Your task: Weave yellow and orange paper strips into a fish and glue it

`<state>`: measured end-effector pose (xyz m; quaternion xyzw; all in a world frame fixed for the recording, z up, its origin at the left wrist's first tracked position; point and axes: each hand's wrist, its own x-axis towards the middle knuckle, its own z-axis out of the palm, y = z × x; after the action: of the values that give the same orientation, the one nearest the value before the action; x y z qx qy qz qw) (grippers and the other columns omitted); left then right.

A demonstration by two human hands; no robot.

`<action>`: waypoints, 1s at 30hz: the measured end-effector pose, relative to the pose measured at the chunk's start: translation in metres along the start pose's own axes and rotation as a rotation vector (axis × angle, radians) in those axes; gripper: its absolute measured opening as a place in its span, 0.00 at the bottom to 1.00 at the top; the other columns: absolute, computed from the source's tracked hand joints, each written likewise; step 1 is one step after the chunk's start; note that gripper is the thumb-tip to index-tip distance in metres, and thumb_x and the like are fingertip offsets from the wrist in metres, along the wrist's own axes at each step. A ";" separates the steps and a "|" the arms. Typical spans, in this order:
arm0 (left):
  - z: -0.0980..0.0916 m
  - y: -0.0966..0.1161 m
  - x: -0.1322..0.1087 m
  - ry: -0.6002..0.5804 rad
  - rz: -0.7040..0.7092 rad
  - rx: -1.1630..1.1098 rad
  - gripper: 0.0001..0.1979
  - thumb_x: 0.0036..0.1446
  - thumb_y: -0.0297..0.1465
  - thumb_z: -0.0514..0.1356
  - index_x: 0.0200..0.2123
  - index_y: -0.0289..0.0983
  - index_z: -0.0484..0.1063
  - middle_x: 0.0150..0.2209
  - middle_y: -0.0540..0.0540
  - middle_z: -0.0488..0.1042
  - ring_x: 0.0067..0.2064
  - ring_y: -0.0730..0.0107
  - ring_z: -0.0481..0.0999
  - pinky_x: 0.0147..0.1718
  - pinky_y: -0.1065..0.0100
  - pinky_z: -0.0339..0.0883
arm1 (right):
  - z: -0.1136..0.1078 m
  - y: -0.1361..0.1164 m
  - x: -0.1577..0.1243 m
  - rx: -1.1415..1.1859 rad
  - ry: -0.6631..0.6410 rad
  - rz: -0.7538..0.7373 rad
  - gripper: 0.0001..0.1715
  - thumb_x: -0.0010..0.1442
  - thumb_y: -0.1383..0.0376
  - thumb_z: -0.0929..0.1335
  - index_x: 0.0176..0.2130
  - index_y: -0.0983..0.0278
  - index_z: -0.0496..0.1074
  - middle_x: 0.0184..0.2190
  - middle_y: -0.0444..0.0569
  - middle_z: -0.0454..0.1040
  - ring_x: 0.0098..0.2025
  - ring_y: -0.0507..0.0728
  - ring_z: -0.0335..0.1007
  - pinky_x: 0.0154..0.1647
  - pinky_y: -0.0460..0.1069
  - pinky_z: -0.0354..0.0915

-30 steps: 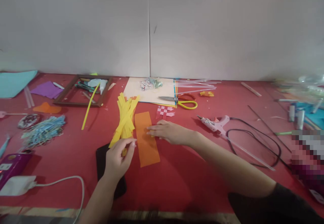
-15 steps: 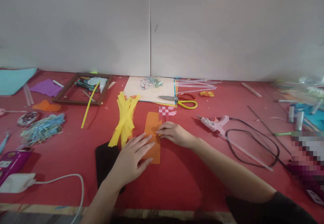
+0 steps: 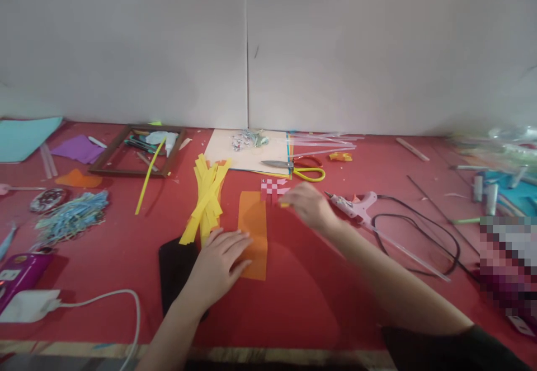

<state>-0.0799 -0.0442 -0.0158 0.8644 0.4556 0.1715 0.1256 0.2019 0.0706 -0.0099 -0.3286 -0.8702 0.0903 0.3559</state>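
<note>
Below the centre of the frame, the left hand (image 3: 220, 264) rests with its fingers slightly apart on the left edge of the orange paper strip (image 3: 254, 220), which lies flat near the centre. This paper is probably very light, thin and easy to crease, so its long edges seem the best place to hold. Farther, right of centre, the right hand (image 3: 308, 206) has fingertips together, apparently pinching a small yellow piece (image 3: 285, 205).

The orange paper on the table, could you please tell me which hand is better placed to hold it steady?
Probably the left hand: it reaches over the left edge of the orange paper. The right hand is off beyond the right edge, apparently pinching a small yellow piece.
</note>
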 end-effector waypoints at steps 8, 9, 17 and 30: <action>0.004 -0.002 -0.002 0.136 0.044 -0.072 0.11 0.65 0.27 0.54 0.45 0.38 0.75 0.41 0.44 0.80 0.41 0.62 0.78 0.42 0.59 0.73 | -0.070 0.099 0.023 -0.308 0.345 0.385 0.11 0.64 0.63 0.64 0.39 0.64 0.74 0.41 0.60 0.72 0.52 0.69 0.65 0.56 0.71 0.54; 0.003 -0.003 -0.003 0.156 0.034 -0.091 0.10 0.65 0.27 0.54 0.45 0.38 0.75 0.40 0.44 0.80 0.40 0.63 0.78 0.42 0.60 0.73 | -0.072 0.098 0.025 -0.306 0.324 0.385 0.11 0.64 0.62 0.64 0.41 0.64 0.73 0.44 0.62 0.71 0.55 0.70 0.63 0.58 0.72 0.51; -0.012 0.003 -0.007 0.363 -0.186 -0.356 0.07 0.62 0.31 0.59 0.43 0.39 0.75 0.39 0.45 0.81 0.40 0.66 0.80 0.41 0.67 0.74 | -0.024 -0.052 0.026 0.072 -0.338 -0.043 0.37 0.49 0.49 0.76 0.56 0.51 0.70 0.55 0.46 0.74 0.56 0.58 0.70 0.55 0.52 0.68; -0.068 -0.036 0.025 0.262 -0.600 0.023 0.19 0.64 0.42 0.52 0.50 0.36 0.69 0.49 0.36 0.76 0.51 0.49 0.75 0.51 0.51 0.67 | -0.019 0.023 0.105 -0.300 0.317 0.349 0.22 0.66 0.68 0.58 0.53 0.61 0.73 0.51 0.54 0.74 0.54 0.63 0.68 0.57 0.60 0.63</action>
<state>-0.1219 0.0006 0.0369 0.6636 0.7041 0.2315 0.1011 0.1711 0.1536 0.0533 -0.5325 -0.7374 -0.0320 0.4142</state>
